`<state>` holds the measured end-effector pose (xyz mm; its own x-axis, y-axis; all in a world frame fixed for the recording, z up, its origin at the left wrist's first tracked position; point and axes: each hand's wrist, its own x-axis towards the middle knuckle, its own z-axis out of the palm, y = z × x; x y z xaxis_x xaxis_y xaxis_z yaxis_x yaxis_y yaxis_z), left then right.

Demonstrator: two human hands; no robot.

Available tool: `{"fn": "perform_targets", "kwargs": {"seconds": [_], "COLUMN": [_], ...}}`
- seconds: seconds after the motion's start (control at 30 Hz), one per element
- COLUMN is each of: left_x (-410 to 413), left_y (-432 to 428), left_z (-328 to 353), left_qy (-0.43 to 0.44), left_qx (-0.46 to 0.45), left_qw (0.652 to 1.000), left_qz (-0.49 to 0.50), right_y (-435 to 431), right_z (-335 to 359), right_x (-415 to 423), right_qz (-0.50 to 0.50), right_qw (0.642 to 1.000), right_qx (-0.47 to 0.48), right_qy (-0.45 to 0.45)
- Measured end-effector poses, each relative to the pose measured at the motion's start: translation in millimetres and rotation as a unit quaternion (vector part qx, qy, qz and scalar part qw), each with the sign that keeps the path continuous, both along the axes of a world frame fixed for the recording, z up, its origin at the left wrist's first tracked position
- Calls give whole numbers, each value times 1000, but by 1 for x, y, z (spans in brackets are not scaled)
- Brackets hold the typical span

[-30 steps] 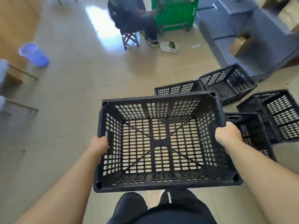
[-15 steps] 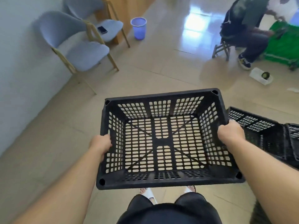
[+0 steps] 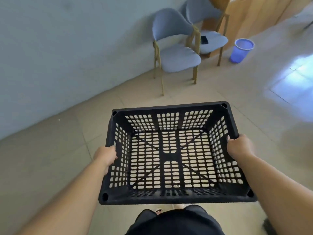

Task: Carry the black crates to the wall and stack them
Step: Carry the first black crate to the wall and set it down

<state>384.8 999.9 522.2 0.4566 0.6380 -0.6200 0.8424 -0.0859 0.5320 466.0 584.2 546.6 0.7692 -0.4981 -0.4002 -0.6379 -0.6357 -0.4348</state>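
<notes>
Crate: you are holding one black crate (image 3: 169,107) in front of your waist, open side up and roughly level, clear of the floor (image 3: 42,167); the beige tiles show through its slotted base and walls
Left hand: your left hand (image 3: 105,156) grips the rim of the crate's left short side, about midway along; the fingers wrap round the edge and their tips are hidden
Right hand: your right hand (image 3: 239,146) grips the rim of the right short side, also near the middle; the thumb lies along the top edge and the fingers curl down the outside, out of sight
Wall: a pale grey-blue wall (image 3: 59,56) runs ahead and to your left; the crate is apart from it, with bare tiles between
Chairs: two grey padded chairs stand side by side against that wall, the nearer chair (image 3: 176,60) and the farther chair (image 3: 211,38); a dark phone (image 3: 204,39) lies on the farther seat
Bin: a blue wastebasket (image 3: 241,50) stands on the tiles just beyond the farther chair
</notes>
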Motion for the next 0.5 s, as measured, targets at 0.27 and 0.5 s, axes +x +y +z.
{"fn": "perform_targets", "kwargs": {"seconds": [0.27,0.5], "left_x": [-16,-18], "left_y": [69,164], "left_z": [12,13], "left_qy": [-1,-15], "left_qx": [25,13], "left_qw": [990,969], "left_qz": [137,248], "right_y": [120,259], "right_z": [18,21], "right_x": [110,174], "right_qz": [171,265], "right_qw": [984,963], "right_qx": [42,50], "right_qy": [12,-1]}}
